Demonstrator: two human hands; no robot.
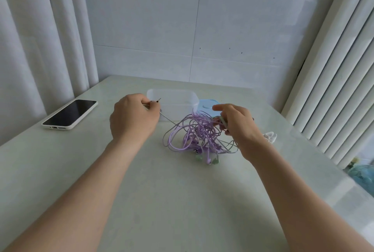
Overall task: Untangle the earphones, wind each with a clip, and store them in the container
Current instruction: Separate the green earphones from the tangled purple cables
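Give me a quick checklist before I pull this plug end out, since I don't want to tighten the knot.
1. Plug gripped: ok. The left hand pinches the plug.
2. Tangle steadied: ok. The right hand grips the tangle at its right side.
3. Plug's cable free of loops: cannot tell; it disappears into the tangle.
4. Container ready: ok. The container stands open, with the blue lid off beside it.
5. Clip at hand: cannot tell. A white object lies by the right wrist.
6. Phone out of the way: ok.

Earphones (199, 136) lie before the container (174, 100), phone (69, 114) far left.
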